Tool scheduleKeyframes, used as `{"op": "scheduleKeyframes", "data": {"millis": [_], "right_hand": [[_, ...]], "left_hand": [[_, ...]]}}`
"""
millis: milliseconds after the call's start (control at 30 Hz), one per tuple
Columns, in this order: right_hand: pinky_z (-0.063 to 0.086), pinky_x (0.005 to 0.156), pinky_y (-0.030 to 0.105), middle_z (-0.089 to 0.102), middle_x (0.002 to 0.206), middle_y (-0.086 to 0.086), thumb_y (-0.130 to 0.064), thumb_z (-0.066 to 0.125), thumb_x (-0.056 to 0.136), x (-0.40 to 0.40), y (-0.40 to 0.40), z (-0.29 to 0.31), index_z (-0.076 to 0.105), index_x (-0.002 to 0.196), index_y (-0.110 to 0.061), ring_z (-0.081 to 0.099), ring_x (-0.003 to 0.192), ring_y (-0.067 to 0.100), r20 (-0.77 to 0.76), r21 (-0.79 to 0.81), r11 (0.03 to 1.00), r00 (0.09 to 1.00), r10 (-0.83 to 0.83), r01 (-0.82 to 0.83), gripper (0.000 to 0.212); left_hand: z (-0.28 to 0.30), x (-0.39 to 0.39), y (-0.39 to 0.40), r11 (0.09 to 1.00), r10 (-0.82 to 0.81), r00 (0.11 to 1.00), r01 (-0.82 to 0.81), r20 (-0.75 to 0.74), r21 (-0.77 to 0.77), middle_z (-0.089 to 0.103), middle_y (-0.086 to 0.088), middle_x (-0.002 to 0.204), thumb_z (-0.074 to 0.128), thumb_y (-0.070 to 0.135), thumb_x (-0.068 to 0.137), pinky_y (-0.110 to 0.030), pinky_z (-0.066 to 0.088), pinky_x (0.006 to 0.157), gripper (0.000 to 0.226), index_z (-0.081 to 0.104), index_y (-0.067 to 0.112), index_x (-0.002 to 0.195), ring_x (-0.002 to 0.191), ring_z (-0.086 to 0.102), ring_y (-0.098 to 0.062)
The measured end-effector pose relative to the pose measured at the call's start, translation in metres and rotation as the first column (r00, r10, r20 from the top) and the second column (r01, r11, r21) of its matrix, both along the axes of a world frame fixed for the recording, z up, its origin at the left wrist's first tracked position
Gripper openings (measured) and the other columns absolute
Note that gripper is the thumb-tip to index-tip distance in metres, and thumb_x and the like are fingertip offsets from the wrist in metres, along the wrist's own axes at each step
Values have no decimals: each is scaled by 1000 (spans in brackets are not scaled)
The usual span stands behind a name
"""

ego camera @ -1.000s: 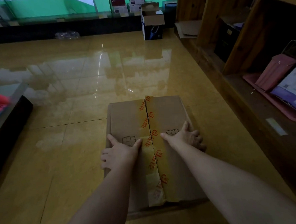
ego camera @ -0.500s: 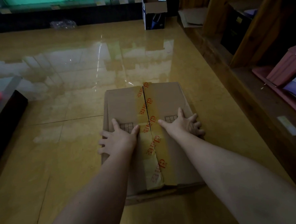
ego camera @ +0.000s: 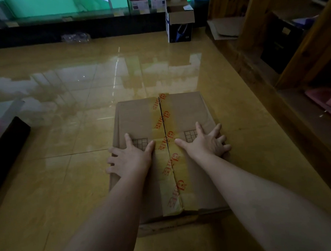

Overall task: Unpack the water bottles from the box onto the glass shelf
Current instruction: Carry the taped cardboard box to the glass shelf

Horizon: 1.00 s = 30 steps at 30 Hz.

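A brown cardboard box (ego camera: 137, 117) lies on the shiny tiled floor in the middle of the view. Its two top flaps are down, and clear tape with red print (ego camera: 167, 163) runs along the seam, split down the middle. My left hand (ego camera: 130, 158) presses flat on the left flap with fingers spread over the box's left edge. My right hand (ego camera: 205, 142) lies flat on the right flap, fingers fanned out. No water bottles show. A glass shelf (ego camera: 3, 112) edge appears at the far left.
Wooden shelving (ego camera: 310, 46) with pink and dark items lines the right side. An open white and blue carton (ego camera: 180, 22) stands at the back. A long glass counter (ego camera: 59, 15) runs along the far wall. A crumpled plastic wrap (ego camera: 75, 37) lies near it.
The box has slid a little farther from me across the floor with both hands flat on it. The fingers of both hands are spread wider.
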State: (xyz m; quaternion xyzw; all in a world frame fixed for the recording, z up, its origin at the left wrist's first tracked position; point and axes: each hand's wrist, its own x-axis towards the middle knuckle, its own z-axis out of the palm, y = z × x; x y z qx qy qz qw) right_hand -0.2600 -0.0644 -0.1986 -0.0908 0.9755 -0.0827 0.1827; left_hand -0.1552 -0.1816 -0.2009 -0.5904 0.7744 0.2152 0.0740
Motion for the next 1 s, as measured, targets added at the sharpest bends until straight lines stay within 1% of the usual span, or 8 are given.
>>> {"op": "scheduleKeyframes", "data": {"millis": [433,800,900,1000], "right_hand": [[26,101,47,-8,158,14,-86,41,69,-63,-61,-8,8,148,-44,20,135,39,-57,2,999,997,42,-42,95],[21,107,51,-7,158,12,-85,42,68,-112,-113,-10,9,148,-44,16,139,39,-76,-28,999,997,30,-32,95],[18,109,52,-8,158,12,-84,44,68,-123,-120,-9,8,148,-44,13,140,40,-50,-40,999,999,20,-22,96],[19,108,52,-9,158,11,-84,44,68,-127,-126,-7,6,148,-45,12,140,40,-15,-30,1000,1000,5,-5,96]], "left_hand": [[-3,-57,-56,1000,24,1000,-24,17,-16,6,-22,154,35,81,76,-58,18,109,92,-1,39,149,138,15,-45],[-5,-108,-110,1000,26,1000,-26,16,-8,6,-22,153,36,81,75,-57,19,109,92,-2,40,149,138,15,-44],[-5,-119,-119,1000,9,1000,-8,18,-12,5,-23,153,35,81,76,-58,18,109,93,-4,39,149,138,15,-45],[-4,-122,-127,1000,-3,1000,3,18,15,6,-23,153,36,81,75,-58,18,109,93,-5,39,149,138,15,-45]]}}
